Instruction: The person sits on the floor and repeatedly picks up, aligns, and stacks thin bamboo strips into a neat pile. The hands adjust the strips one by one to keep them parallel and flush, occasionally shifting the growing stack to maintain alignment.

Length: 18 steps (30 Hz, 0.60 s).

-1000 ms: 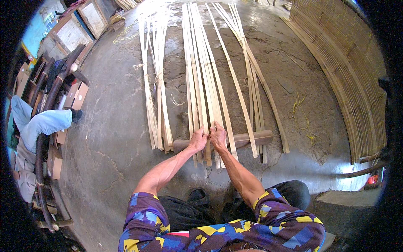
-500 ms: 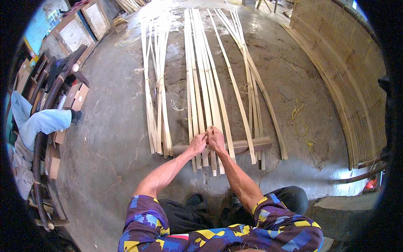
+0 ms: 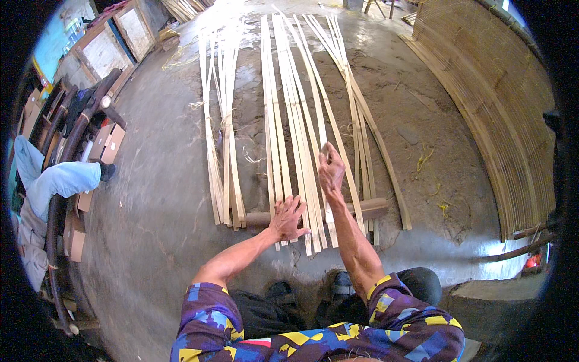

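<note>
Long, pale bamboo strips lie lengthwise in front of me, their near ends resting across a brown pole. My left hand is open, fingers spread over the near ends of the middle strips. Farther forward and to the right, my right hand is closed around one bamboo strip. This strip runs away from me above or along the others; how high it is held I cannot tell. More strips lie in a looser group on the left, and several others cross on the right.
A large slatted mat stands along the right side. At the left, a person's leg in light blue trousers shows beside a dark wooden frame and cardboard boxes. Yellow fibre scraps lie on the floor.
My hands were together over the middle strips. The right has moved forward and rightward with a strip in it; the left has shifted slightly back and spread its fingers.
</note>
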{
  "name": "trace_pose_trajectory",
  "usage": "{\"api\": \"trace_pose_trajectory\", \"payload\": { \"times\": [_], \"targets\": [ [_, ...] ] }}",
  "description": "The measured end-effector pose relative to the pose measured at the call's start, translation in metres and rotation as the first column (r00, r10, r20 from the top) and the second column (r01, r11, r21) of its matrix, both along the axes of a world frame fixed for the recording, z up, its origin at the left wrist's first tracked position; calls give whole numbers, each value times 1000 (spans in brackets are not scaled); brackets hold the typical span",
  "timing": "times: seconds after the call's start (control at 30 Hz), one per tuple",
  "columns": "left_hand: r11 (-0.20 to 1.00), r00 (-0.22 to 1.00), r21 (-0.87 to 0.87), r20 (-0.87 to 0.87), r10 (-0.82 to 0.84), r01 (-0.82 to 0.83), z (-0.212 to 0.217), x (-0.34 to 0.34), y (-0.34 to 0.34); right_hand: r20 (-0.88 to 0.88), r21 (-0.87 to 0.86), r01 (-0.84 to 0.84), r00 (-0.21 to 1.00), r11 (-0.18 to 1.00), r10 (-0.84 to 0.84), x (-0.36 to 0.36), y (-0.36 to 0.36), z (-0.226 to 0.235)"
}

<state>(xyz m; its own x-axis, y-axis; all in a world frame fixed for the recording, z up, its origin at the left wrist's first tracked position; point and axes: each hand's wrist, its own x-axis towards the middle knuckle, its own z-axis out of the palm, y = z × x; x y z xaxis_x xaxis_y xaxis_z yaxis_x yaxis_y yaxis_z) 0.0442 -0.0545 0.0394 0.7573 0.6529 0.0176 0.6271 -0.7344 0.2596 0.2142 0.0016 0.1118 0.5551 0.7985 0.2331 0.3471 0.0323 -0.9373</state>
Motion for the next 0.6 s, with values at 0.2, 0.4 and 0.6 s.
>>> {"api": "trace_pose_trajectory", "payload": {
  "times": [0.2,0.4,0.6],
  "targets": [
    [1000,1000,1,-12,-12,12,-5,2,2,265,-226,31,964,974,31,37,-17,-74],
    [999,998,-7,-48,-41,40,-7,4,3,341,-202,57,940,978,16,39,-25,-115],
    [999,999,-26,-22,-40,40,-4,3,3,260,-396,4,960,918,107,40,-29,-106]
  ]
}}
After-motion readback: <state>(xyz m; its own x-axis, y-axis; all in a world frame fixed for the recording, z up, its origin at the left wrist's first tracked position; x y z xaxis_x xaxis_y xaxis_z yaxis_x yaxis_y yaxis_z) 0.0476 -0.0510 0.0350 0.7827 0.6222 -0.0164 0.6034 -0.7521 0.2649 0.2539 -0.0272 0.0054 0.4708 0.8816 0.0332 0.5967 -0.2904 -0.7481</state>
